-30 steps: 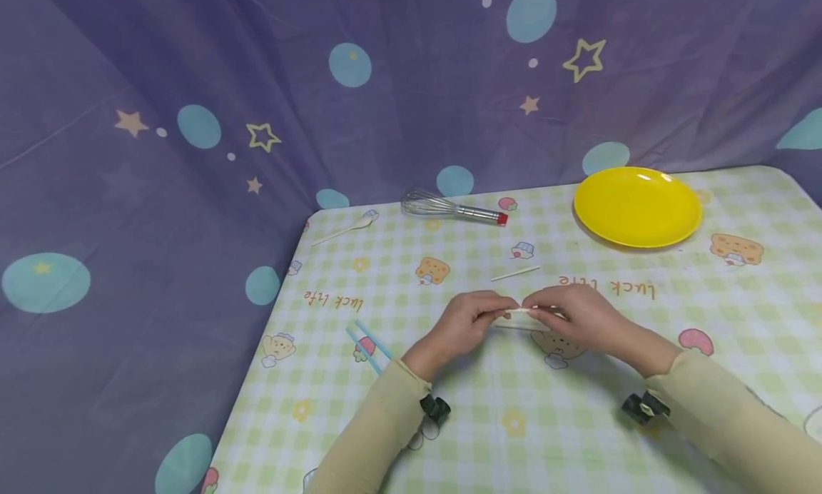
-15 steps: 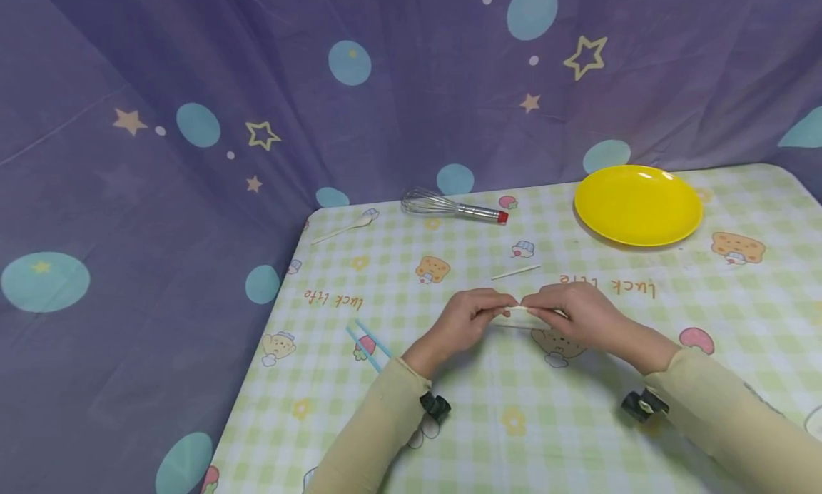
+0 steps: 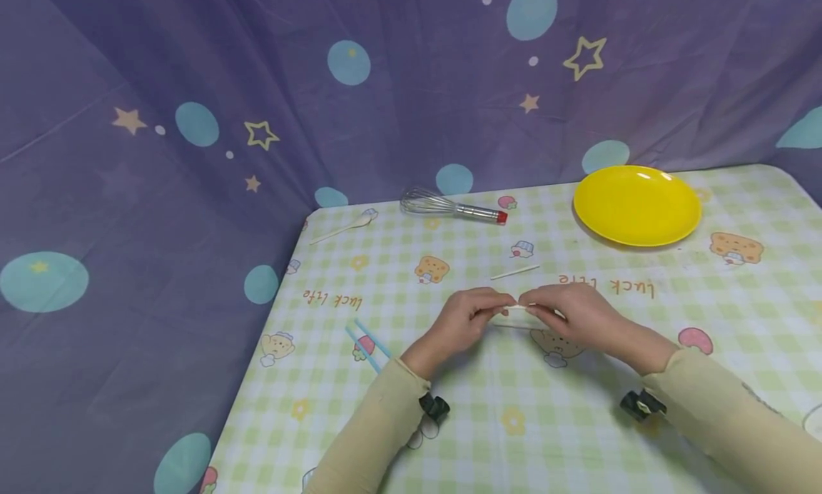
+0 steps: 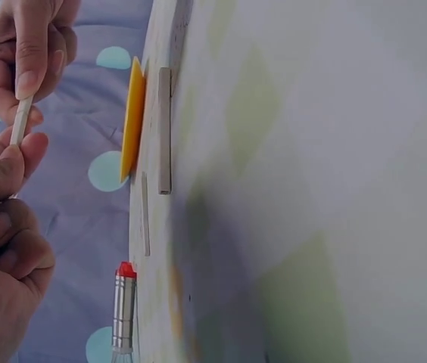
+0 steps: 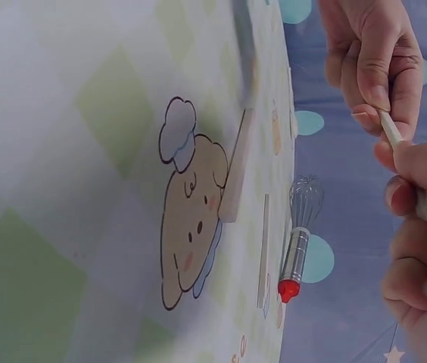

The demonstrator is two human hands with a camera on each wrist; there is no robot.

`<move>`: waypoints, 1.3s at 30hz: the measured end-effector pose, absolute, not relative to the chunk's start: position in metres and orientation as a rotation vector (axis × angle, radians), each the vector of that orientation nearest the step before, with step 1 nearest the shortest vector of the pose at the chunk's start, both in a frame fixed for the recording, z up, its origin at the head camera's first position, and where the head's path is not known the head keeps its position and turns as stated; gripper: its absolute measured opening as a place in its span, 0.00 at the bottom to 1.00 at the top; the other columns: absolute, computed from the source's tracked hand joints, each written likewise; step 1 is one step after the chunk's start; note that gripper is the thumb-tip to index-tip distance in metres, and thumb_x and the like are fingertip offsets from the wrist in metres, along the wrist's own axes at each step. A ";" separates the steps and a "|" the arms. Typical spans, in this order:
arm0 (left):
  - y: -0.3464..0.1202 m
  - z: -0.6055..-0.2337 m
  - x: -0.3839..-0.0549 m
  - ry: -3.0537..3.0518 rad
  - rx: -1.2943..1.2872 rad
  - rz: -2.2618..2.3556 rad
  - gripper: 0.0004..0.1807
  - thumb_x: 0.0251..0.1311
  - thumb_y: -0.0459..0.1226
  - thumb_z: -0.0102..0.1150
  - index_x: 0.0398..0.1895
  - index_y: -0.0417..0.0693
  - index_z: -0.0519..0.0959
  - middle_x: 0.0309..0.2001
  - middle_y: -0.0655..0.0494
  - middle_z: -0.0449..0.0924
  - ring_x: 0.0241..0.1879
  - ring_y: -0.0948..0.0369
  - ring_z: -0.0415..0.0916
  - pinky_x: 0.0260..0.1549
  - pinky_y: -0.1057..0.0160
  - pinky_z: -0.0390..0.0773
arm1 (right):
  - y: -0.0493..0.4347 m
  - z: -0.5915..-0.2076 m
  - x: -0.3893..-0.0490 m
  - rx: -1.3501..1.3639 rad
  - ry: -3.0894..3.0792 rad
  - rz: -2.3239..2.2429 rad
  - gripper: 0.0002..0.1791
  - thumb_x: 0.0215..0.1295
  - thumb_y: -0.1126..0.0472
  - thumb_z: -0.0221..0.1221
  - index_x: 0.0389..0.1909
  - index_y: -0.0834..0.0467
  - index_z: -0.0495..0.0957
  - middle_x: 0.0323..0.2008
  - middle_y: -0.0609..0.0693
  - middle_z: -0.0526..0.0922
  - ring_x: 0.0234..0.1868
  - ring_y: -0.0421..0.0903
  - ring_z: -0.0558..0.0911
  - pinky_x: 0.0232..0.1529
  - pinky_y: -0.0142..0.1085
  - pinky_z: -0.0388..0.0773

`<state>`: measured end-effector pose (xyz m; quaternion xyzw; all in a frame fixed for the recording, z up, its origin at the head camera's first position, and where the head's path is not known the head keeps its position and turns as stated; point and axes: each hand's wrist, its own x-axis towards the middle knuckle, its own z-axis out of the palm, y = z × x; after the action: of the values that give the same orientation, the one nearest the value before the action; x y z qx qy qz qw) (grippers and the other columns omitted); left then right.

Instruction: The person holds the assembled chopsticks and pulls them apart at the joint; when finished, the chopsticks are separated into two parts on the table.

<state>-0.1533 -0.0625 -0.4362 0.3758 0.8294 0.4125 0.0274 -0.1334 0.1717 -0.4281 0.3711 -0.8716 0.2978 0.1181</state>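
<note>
My left hand (image 3: 461, 321) and right hand (image 3: 581, 315) come together above the table, each pinching a thin pale stick (image 3: 516, 308) between thumb and fingers. In the left wrist view a short length of this stick (image 4: 21, 121) shows between the two hands; its ends are hidden by the fingers. Just below the hands, a second pale stick (image 5: 238, 166) with squared sides lies on the cloth. Beyond it rests a third, thinner-looking pale stick (image 3: 515, 272).
A whisk (image 3: 452, 207) with a red-tipped handle lies at the back, left of a yellow plate (image 3: 638, 207). A pale spoon (image 3: 343, 230) is at the back left corner. Blue chopsticks (image 3: 369, 344) lie beside my left forearm, partly covered by it. A purple curtain (image 3: 385, 123) hangs behind.
Both hands stay in nearly the same place, pinching the stick throughout. Their fingertips have shifted only very slightly; the things on the table have not moved.
</note>
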 end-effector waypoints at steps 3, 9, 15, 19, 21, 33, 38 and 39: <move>-0.062 -0.438 -0.154 2.556 1.161 1.306 0.14 0.67 0.28 0.54 0.51 0.44 0.84 0.42 0.49 0.85 0.40 0.63 0.81 0.44 0.72 0.75 | 0.172 -0.429 -0.133 1.079 -2.538 0.861 0.09 0.62 0.68 0.63 0.42 0.56 0.85 0.38 0.44 0.87 0.36 0.40 0.84 0.36 0.41 0.81; -0.065 -0.438 -0.153 2.543 1.168 1.331 0.13 0.67 0.29 0.54 0.51 0.44 0.84 0.43 0.48 0.85 0.40 0.64 0.81 0.44 0.72 0.75 | 0.172 -0.430 -0.134 1.089 -2.536 0.867 0.10 0.62 0.68 0.64 0.43 0.55 0.85 0.40 0.44 0.87 0.38 0.40 0.85 0.37 0.41 0.81; -0.068 -0.438 -0.153 2.532 1.168 1.333 0.13 0.68 0.30 0.54 0.51 0.45 0.84 0.43 0.48 0.84 0.40 0.64 0.81 0.43 0.71 0.76 | 0.172 -0.430 -0.134 1.104 -2.540 0.874 0.10 0.62 0.67 0.64 0.43 0.55 0.85 0.40 0.43 0.87 0.38 0.40 0.85 0.38 0.41 0.81; -0.073 -0.439 -0.155 2.514 1.151 1.354 0.13 0.69 0.30 0.53 0.52 0.44 0.83 0.42 0.48 0.84 0.40 0.59 0.81 0.41 0.70 0.76 | 0.177 -0.430 -0.135 1.094 -2.535 0.886 0.10 0.61 0.68 0.64 0.42 0.55 0.85 0.39 0.43 0.86 0.38 0.39 0.84 0.39 0.42 0.80; -0.077 -0.439 -0.157 2.512 1.110 1.407 0.13 0.69 0.30 0.53 0.52 0.43 0.83 0.41 0.47 0.84 0.39 0.55 0.81 0.39 0.69 0.76 | 0.182 -0.429 -0.134 1.063 -2.533 0.907 0.10 0.60 0.69 0.64 0.42 0.55 0.85 0.39 0.43 0.86 0.37 0.39 0.84 0.38 0.42 0.80; -0.084 -0.435 -0.162 2.526 0.768 1.536 0.10 0.67 0.37 0.58 0.48 0.47 0.84 0.32 0.56 0.86 0.26 0.48 0.79 0.20 0.67 0.66 | 0.193 -0.431 -0.134 0.620 -2.618 1.113 0.06 0.57 0.56 0.70 0.24 0.46 0.82 0.18 0.35 0.76 0.18 0.34 0.66 0.22 0.29 0.66; -0.085 -0.433 -0.165 2.589 0.633 1.527 0.07 0.66 0.37 0.59 0.42 0.46 0.84 0.27 0.57 0.85 0.31 0.50 0.80 0.23 0.67 0.70 | 0.196 -0.431 -0.135 0.425 -2.723 1.339 0.10 0.66 0.53 0.63 0.37 0.56 0.87 0.36 0.48 0.87 0.37 0.44 0.82 0.39 0.36 0.78; -0.086 -0.433 -0.166 2.590 0.613 1.527 0.07 0.67 0.37 0.59 0.42 0.46 0.84 0.27 0.56 0.84 0.31 0.49 0.80 0.24 0.67 0.70 | 0.197 -0.430 -0.135 0.412 -2.745 1.385 0.13 0.68 0.53 0.60 0.41 0.58 0.86 0.40 0.52 0.87 0.42 0.47 0.83 0.43 0.39 0.79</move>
<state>-0.1657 -0.0857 -0.4328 0.1995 0.8435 0.4973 0.0363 -0.1352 0.1968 -0.4300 0.1329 -0.8847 0.4463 0.0198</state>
